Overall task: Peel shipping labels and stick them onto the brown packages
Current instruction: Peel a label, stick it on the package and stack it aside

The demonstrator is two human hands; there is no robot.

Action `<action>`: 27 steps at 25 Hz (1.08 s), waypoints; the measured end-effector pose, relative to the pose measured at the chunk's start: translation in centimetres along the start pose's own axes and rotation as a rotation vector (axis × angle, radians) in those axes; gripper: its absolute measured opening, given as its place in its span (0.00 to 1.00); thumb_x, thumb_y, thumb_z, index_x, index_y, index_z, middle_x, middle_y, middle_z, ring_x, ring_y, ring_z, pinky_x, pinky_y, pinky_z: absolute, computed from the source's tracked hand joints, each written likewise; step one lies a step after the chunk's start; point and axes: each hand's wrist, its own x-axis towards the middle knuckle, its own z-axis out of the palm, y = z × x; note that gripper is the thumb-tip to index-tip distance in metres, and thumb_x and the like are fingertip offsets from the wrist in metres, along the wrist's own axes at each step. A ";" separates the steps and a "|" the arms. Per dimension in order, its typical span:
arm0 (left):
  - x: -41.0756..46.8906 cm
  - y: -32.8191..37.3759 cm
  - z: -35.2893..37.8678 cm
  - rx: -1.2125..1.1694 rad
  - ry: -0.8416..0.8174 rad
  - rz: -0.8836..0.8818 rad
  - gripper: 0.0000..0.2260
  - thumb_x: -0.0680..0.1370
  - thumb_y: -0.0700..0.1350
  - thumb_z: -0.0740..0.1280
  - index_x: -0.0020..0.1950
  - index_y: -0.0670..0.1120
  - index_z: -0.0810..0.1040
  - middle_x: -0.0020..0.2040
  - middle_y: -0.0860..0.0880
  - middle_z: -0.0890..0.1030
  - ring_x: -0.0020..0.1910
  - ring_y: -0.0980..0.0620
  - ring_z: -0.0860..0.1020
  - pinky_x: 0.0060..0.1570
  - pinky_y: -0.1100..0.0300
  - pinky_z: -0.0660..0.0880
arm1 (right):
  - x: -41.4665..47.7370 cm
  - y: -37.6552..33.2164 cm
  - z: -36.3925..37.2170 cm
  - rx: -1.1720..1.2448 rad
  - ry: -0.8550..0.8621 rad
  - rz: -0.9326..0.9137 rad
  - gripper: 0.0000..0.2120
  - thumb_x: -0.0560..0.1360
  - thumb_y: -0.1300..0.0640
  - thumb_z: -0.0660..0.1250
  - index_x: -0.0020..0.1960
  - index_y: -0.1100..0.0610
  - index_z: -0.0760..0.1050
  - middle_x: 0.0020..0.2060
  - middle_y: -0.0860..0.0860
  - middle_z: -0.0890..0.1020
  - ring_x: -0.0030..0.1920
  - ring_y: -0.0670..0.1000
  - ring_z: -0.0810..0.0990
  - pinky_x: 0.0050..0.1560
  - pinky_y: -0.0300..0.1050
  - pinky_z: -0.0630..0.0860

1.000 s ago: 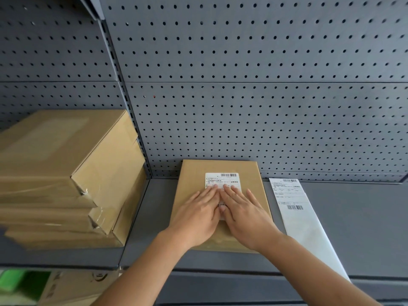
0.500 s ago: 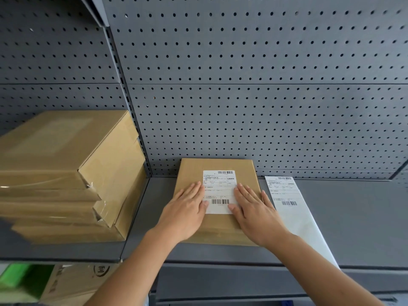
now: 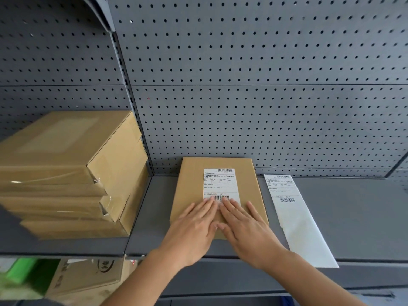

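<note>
Label on brown package, both hands flat (fingers straight)

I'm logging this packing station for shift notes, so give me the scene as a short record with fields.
package: brown package flat on the grey shelf
label: shipping label stuck on its top face
left hand: flat, fingers straight, fingertips at the label's lower barcode
right hand: flat beside it, fingertips on the label's lower edge
liner strip: white, right of package, one label at far end
stack: brown packages at left
</note>
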 end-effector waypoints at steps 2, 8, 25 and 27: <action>-0.3 -0.3 -0.2 -0.004 -0.009 -0.019 0.32 0.81 0.62 0.34 0.83 0.51 0.41 0.81 0.57 0.38 0.80 0.62 0.38 0.81 0.57 0.41 | -0.3 0.4 0.1 -0.018 0.005 0.019 0.31 0.82 0.38 0.39 0.81 0.50 0.47 0.78 0.42 0.45 0.78 0.41 0.41 0.78 0.49 0.36; -1.4 -3.2 -0.5 -0.022 0.003 -0.137 0.28 0.84 0.60 0.38 0.82 0.52 0.39 0.81 0.58 0.37 0.80 0.62 0.38 0.79 0.60 0.38 | -1.6 2.8 0.3 -0.006 0.063 0.110 0.43 0.73 0.32 0.25 0.81 0.47 0.51 0.79 0.39 0.50 0.76 0.37 0.41 0.77 0.46 0.36; 0.1 -5.0 -0.1 -1.221 0.124 -0.608 0.22 0.81 0.59 0.64 0.75 0.56 0.72 0.65 0.62 0.80 0.65 0.59 0.76 0.67 0.57 0.69 | 0.1 5.8 -1.3 1.099 0.055 0.622 0.20 0.80 0.42 0.61 0.71 0.46 0.69 0.62 0.37 0.77 0.61 0.40 0.76 0.57 0.36 0.71; 0.3 -4.4 -0.1 -1.216 0.162 -0.615 0.16 0.82 0.56 0.65 0.69 0.57 0.78 0.60 0.61 0.83 0.62 0.58 0.79 0.61 0.58 0.73 | 0.3 5.7 -1.6 1.121 0.093 0.632 0.12 0.82 0.49 0.61 0.65 0.44 0.71 0.54 0.36 0.80 0.54 0.36 0.77 0.47 0.32 0.70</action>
